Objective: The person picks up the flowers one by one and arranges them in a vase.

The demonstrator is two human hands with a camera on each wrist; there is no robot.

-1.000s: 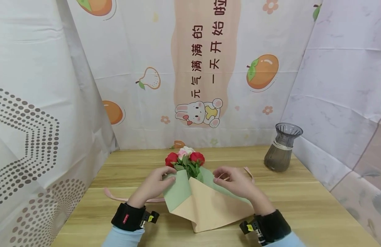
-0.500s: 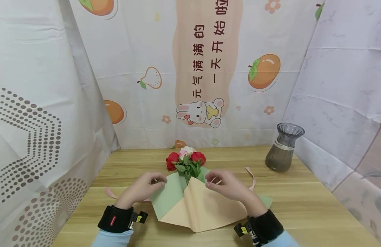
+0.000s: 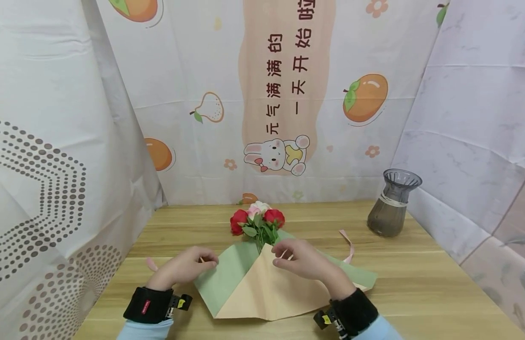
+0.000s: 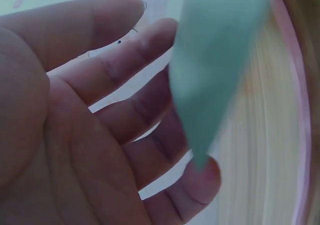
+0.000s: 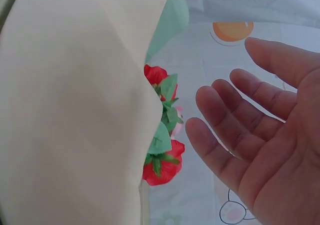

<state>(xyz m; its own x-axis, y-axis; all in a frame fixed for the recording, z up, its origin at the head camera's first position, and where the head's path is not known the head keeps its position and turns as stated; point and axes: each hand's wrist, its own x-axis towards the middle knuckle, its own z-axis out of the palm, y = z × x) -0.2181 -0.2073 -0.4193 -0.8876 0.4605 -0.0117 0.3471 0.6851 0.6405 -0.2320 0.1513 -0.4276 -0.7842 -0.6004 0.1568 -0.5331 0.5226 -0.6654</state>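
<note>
A sheet of wrapping paper, peach on one face and green on the other, lies folded round a small bunch of artificial roses. Red, pink and white heads stick out at its top. My left hand is beside the green left flap; in the left wrist view its loosely bent fingers meet the paper's edge without closing on it. Over the peach fold hovers my right hand. Its fingers are spread and relaxed in the right wrist view, apart from the paper. The lower stems are hidden.
Beneath the paper runs a pink ribbon, its right end showing on the wooden table. A grey glass vase with a pale band round its neck stands at the back right. Printed curtains enclose the table.
My left hand has moved left and nearer to me, while the left flap has spread out that way. The right hand has shifted left, and a green corner has come out at right.
</note>
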